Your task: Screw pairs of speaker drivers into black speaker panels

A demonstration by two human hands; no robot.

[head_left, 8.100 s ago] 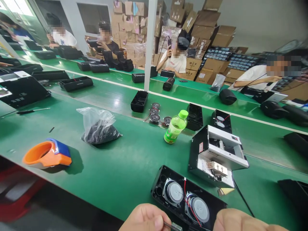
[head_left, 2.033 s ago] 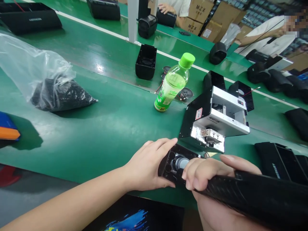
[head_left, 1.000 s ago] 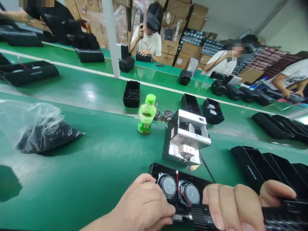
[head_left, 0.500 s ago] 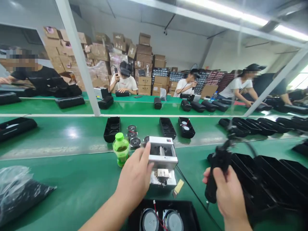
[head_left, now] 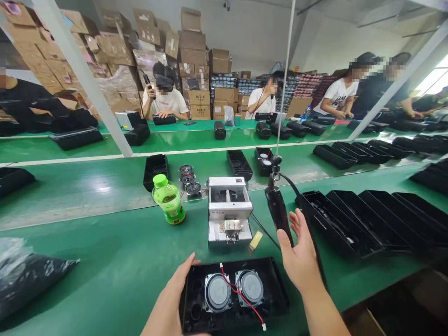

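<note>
A black speaker housing [head_left: 196,322] lies at the front of the bench with two round speakers [head_left: 217,292] inside. Red wires [head_left: 241,296] with white plugs run across them. Around the housing's left end is my left hand [head_left: 171,298], gripping its edge. My right hand [head_left: 301,256] is open, fingers apart, beside the lower end of a black electric screwdriver [head_left: 277,207] that hangs from a cord. Just behind the housing stands a white-and-silver screw feeder [head_left: 230,212]. A small yellow-handled piece [head_left: 256,241] lies at its right.
A green-capped bottle [head_left: 168,200] stands left of the feeder. Several loose speakers [head_left: 193,188] lie behind. A row of open black housings [head_left: 336,219] fills the right side. A plastic bag [head_left: 31,275] is at far left. Across the line, co-workers [head_left: 164,100] sit before stacked cartons.
My left hand has come down from the feeder to the housing, which now sits fully in view. My right hand has let go of the screwdriver, which now hangs upright. The view has tilted down.
</note>
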